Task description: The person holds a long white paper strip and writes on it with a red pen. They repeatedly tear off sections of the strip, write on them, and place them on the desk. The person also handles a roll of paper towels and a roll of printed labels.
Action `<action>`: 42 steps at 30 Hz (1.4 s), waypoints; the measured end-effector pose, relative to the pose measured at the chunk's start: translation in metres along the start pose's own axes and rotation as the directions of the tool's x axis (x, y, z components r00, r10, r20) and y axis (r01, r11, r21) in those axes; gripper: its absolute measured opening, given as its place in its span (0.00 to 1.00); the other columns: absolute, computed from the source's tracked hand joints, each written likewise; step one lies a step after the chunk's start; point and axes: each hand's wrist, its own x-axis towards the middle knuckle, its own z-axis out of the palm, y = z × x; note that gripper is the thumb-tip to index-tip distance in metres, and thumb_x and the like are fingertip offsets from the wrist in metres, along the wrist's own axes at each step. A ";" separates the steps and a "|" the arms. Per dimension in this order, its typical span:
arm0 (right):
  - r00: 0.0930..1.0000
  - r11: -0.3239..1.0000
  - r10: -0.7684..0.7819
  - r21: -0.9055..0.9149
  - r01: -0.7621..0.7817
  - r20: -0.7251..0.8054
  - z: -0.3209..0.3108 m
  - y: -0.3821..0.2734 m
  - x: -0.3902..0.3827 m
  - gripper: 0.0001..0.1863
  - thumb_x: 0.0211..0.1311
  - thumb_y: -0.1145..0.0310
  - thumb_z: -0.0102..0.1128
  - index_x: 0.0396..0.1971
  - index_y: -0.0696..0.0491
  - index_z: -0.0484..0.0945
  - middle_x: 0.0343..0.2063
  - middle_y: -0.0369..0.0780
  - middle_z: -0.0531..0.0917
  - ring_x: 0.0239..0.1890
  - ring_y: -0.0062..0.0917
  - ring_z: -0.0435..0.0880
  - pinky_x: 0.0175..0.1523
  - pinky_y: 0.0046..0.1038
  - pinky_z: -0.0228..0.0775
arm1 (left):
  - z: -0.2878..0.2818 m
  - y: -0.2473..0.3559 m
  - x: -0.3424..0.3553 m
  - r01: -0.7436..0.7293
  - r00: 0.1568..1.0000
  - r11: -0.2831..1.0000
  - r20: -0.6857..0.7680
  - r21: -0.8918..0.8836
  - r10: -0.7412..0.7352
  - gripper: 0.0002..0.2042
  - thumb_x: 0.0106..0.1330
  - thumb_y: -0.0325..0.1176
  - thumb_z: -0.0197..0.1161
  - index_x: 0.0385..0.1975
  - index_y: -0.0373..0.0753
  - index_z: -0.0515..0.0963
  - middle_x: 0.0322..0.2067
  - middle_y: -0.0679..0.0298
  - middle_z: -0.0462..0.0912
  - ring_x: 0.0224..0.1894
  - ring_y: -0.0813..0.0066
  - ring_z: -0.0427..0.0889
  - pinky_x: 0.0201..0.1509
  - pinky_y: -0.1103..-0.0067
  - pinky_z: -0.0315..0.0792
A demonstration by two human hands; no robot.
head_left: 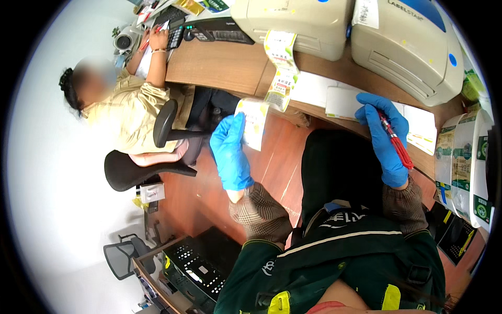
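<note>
My left hand (230,150), in a blue glove, grips the printed label sheet (252,125) by its left side. A curving strip of green-and-white labels (279,76) hangs from the front of the left beige label printer (291,18) toward that sheet. My right hand (385,136), also gloved in blue, is closed around red pens (400,147) above the desk's front edge. Below and beside it lie white label sheets (421,131).
A second printer (405,52) stands right on the wooden desk (214,63). A co-worker (125,107) sits left, hands on papers by a calculator. A label roll (460,162) is at far right. A chair (125,259) and black equipment (198,261) stand lower left.
</note>
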 end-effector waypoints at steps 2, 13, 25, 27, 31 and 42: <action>1.000 1.000 0.010 0.009 -0.010 0.018 -0.001 -0.001 0.000 0.10 0.66 0.73 0.53 0.43 0.58 0.78 0.29 0.37 0.81 0.33 0.16 0.80 0.42 0.18 0.72 | -0.013 -0.008 -0.005 0.018 1.000 0.999 -0.026 0.049 -0.017 0.05 0.63 0.29 0.61 0.30 0.34 0.79 0.26 0.68 0.80 0.26 0.83 0.75 0.32 0.85 0.68; 0.997 0.997 -0.071 0.022 0.070 0.018 -0.005 0.004 0.000 0.09 0.63 0.74 0.55 0.42 0.58 0.79 0.32 0.41 0.83 0.36 0.21 0.84 0.42 0.21 0.74 | -0.082 -0.006 -0.062 -0.006 0.978 1.000 -0.209 0.017 0.010 0.10 0.63 0.38 0.60 0.33 0.36 0.78 0.25 0.64 0.80 0.25 0.76 0.78 0.29 0.81 0.71; 0.978 0.977 -0.209 0.032 0.209 0.000 -0.008 0.008 0.000 0.08 0.62 0.75 0.56 0.40 0.58 0.78 0.31 0.42 0.84 0.35 0.23 0.84 0.40 0.21 0.75 | -0.103 0.017 -0.094 -0.050 0.987 0.947 -0.164 -0.318 -0.003 0.13 0.63 0.35 0.60 0.43 0.33 0.76 0.36 0.58 0.82 0.32 0.73 0.82 0.36 0.80 0.78; 0.980 0.978 -0.199 0.061 0.199 -0.003 -0.009 0.006 0.000 0.08 0.63 0.74 0.55 0.41 0.58 0.78 0.32 0.42 0.83 0.35 0.23 0.84 0.40 0.21 0.75 | -0.100 0.018 -0.097 -0.103 0.976 0.944 -0.216 -0.314 0.035 0.14 0.63 0.35 0.60 0.44 0.33 0.75 0.38 0.58 0.82 0.33 0.72 0.82 0.38 0.80 0.78; 0.979 0.976 -0.197 0.105 0.191 0.050 -0.011 0.005 -0.003 0.09 0.65 0.73 0.53 0.42 0.58 0.78 0.32 0.42 0.83 0.35 0.23 0.84 0.40 0.21 0.75 | -0.097 0.031 -0.106 -0.163 0.983 0.938 -0.131 -0.305 0.128 0.16 0.63 0.35 0.60 0.47 0.31 0.74 0.44 0.55 0.80 0.41 0.69 0.82 0.44 0.76 0.79; 0.965 0.960 -0.261 0.115 0.255 0.035 -0.011 0.005 -0.003 0.11 0.67 0.70 0.51 0.42 0.59 0.77 0.31 0.43 0.83 0.33 0.22 0.83 0.39 0.22 0.73 | -0.108 0.037 -0.109 -0.061 0.964 0.750 0.155 -0.659 0.215 0.22 0.65 0.37 0.58 0.55 0.32 0.68 0.51 0.52 0.74 0.50 0.60 0.76 0.54 0.65 0.73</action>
